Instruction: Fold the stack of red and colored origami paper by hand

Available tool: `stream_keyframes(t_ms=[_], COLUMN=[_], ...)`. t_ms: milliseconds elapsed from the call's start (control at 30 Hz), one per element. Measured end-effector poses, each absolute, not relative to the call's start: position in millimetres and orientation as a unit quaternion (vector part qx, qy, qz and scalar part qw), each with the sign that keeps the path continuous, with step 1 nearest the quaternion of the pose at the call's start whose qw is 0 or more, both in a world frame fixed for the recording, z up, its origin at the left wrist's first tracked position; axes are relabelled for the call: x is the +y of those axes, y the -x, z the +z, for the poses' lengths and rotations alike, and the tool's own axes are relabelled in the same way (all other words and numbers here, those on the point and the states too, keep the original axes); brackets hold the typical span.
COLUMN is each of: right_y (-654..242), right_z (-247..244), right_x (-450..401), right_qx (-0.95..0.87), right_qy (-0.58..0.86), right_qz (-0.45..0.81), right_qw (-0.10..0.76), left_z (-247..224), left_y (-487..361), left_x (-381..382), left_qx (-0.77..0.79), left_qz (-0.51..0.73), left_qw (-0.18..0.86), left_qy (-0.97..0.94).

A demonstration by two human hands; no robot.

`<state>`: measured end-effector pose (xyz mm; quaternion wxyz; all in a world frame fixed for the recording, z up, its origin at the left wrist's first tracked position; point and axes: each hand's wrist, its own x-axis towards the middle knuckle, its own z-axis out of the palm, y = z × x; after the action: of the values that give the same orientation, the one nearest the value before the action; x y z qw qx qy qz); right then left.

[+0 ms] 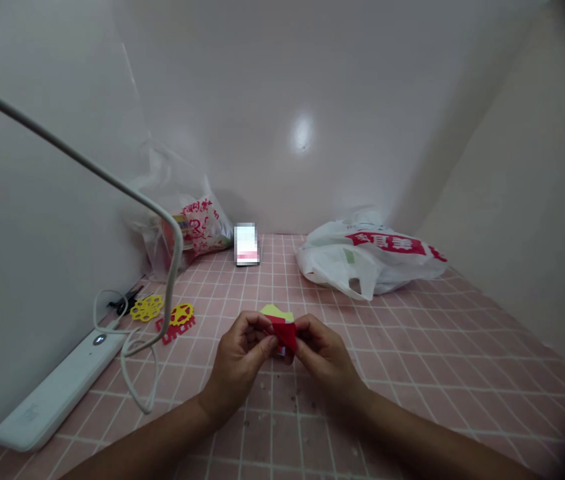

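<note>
Between my two hands is a small piece of folded red paper [286, 333], raised above the tiled surface. My left hand [242, 353] pinches its left side between thumb and fingers. On the opposite edge, my right hand [325, 353] grips it the same way. Just behind the red piece shows a yellow piece of paper [277, 311], partly covered by it; I cannot tell whether it is held or lying flat. Cut-out paper shapes lie to the left: a yellow one [147, 309], another yellow one [183, 313] and a red one [178, 330] partly under it.
Scissors [125, 301] with dark handles lie at the left by a white lamp base [62, 390], whose pale cable [92, 160] arcs overhead. A lit phone [247, 244] stands at the back, between a filled clear bag [187, 230] and a white plastic bag [367, 257]. Small scraps dot the pink tiles.
</note>
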<state>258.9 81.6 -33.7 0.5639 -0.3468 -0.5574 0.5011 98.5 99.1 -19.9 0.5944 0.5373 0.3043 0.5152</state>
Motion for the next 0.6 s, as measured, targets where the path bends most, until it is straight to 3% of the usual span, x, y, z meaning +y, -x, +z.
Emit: stream_keyframes(t_ms=[600], right_y=[-254.8], right_z=[-35.6], right_x=[83.6], right_qx=[-0.502], right_qy=[0.339], right_qz=[0.547], right_qw=[0.578], left_z=[-21.3], left_y=[-99.2], left_x=[100.9], left_qx=[0.322], left_qz=[0.498], left_qw=[0.607], left_qy=[-0.529])
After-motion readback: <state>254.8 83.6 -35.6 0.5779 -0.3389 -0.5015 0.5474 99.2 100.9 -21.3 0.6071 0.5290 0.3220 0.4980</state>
